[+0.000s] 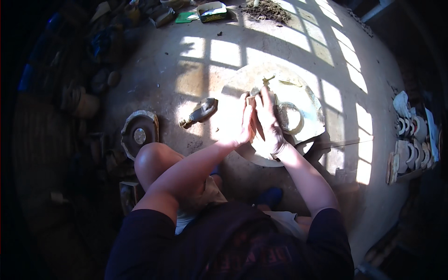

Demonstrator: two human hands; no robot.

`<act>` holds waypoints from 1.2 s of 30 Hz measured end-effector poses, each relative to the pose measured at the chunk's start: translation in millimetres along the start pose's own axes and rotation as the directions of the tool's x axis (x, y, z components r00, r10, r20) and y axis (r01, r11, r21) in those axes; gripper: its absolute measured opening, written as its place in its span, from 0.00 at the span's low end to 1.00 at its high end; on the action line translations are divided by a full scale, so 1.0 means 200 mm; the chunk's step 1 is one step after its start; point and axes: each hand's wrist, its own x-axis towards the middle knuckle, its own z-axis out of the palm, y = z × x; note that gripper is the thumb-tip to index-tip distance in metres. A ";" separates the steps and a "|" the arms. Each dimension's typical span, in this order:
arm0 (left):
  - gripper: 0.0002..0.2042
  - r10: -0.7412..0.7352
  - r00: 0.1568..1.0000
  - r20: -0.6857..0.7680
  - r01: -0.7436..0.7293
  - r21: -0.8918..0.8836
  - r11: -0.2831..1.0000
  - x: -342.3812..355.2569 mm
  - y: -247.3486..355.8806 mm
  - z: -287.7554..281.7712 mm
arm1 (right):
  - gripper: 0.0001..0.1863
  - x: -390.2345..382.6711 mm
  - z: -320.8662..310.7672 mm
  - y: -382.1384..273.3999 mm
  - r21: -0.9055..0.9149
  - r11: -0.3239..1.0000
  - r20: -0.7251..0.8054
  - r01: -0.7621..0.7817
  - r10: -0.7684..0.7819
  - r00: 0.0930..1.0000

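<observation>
A brown heap (268, 11) lies right of an open box (213, 17) and a green scrap (185, 17).

Two hands (243, 122) (268, 115), one round board (305, 116), one chipped dish (150, 125).

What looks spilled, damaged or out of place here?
The loose dark heap near the top edge: crumbly, spread directly on the floor, so it looks spilled or dumped. Also, the round dish at left has a ragged, uneven outline, possibly chipped; can't confirm from this view.
</observation>
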 end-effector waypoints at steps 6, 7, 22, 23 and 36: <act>0.24 -0.222 0.975 -0.007 0.187 -0.516 0.836 -0.04 0.11 0.13 | 0.61 0.10 -0.06 0.02 -0.589 0.808 -0.149 0.008 -0.119 0.982; 0.24 -0.281 0.960 0.008 0.229 -0.604 0.764 -0.05 0.10 0.14 | 0.61 0.11 -0.03 0.02 -0.536 0.844 -0.161 0.001 -0.103 0.982; 0.29 -0.351 0.918 0.182 0.395 -0.365 0.843 -0.13 0.11 0.08 | 0.30 0.22 0.03 -0.34 -0.413 0.441 -0.477 -0.797 0.641 0.601; 0.29 -0.397 0.869 0.295 0.489 -0.390 0.780 -0.08 0.19 0.05 | 0.30 0.21 0.00 -0.36 -0.592 0.285 -0.433 -0.754 0.676 0.596; 0.28 -0.312 0.912 0.265 0.397 -0.390 0.831 -0.10 -0.01 0.16 | 0.19 0.31 -0.01 -0.31 -0.679 0.136 -0.415 -0.721 0.739 0.530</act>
